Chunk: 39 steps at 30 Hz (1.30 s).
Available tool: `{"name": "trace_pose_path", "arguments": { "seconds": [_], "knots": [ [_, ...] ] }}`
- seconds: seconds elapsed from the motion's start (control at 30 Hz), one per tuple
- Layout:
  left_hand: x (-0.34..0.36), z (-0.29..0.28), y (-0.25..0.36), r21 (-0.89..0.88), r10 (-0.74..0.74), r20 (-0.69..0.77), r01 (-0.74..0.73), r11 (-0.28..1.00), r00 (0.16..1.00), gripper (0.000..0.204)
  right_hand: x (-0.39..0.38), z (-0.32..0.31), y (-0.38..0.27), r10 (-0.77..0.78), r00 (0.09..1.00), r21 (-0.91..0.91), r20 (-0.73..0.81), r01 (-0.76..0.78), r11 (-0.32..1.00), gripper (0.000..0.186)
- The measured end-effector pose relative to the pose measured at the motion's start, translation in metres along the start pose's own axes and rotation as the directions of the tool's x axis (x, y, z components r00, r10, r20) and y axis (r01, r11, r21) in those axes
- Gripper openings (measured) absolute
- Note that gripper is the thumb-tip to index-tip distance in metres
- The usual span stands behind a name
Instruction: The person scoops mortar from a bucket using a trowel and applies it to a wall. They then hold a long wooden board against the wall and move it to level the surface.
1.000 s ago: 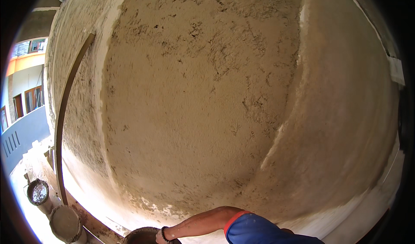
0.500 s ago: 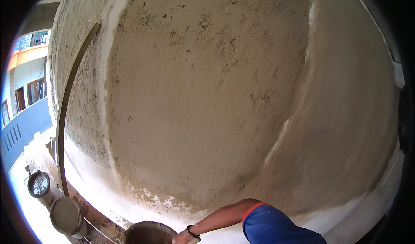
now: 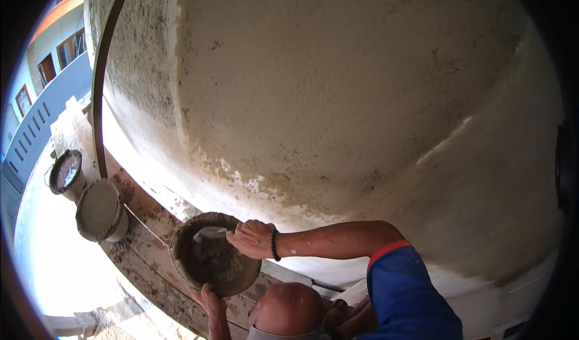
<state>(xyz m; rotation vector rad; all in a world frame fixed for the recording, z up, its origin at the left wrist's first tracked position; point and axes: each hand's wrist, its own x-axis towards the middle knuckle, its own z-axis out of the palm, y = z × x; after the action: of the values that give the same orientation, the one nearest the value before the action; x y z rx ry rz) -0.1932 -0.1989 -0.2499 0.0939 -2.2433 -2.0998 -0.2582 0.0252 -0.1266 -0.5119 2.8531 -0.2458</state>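
My right hand, a dark beaded bracelet at its wrist, is closed over the right rim of a mortar-crusted bucket. It grips what looks like a trowel; a pale grey flat part extends from the fingers into the bucket, the handle being covered. Wet grey mortar lies inside. My left hand is out of view. Another hand touches the bucket's near side; it appears to belong to a person whose head shows just below the bucket.
Left of the bucket stand a mortar-filled pail and a smaller pail with a wet, shiny surface, on muddy planks. A long straightedge leans on the plastered wall. A plank edge drops to bright ground at left.
My view has tilted down, so the bucket and pails sit higher in the picture. My right hand has come fully into view at the bucket; the other person's head and a hand now show.
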Motion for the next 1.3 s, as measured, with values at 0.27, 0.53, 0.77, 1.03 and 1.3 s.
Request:
{"name": "trace_pose_path", "arguments": {
  "seconds": [0.27, 0.53, 0.77, 1.03, 1.3],
  "knots": [
    [0.019, -0.017, 0.021, -0.547, -0.399, -0.094, 0.288, 0.786, 0.912, 0.052, -0.006, 0.024, -0.026, -0.287, 0.939, -0.126, 0.190, 0.314, 0.941, 0.020],
    [0.029, -0.009, 0.000, -0.496, -0.351, -0.012, 0.299, 0.815, 0.936, 0.058, -0.020, 0.031, -0.029, -0.144, 0.974, -0.124, 0.174, 0.167, 0.978, 0.020],
    [0.026, -0.012, -0.007, -0.383, -0.299, -0.050, 0.258, 0.887, 0.953, 0.057, 0.010, -0.014, -0.014, -0.096, 0.984, -0.270, 0.153, 0.135, 0.953, 0.019],
    [0.020, -0.006, -0.003, -0.424, -0.343, -0.009, 0.307, 0.852, 0.939, 0.057, 0.032, 0.037, -0.004, -0.092, 0.996, -0.250, 0.002, 0.090, 0.964, 0.015],
    [0.028, -0.007, 0.018, -0.471, -0.363, 0.011, 0.325, 0.820, 0.932, 0.050, -0.002, 0.011, -0.018, -0.282, 0.942, -0.240, 0.181, 0.320, 0.917, 0.013]
  ]
}}
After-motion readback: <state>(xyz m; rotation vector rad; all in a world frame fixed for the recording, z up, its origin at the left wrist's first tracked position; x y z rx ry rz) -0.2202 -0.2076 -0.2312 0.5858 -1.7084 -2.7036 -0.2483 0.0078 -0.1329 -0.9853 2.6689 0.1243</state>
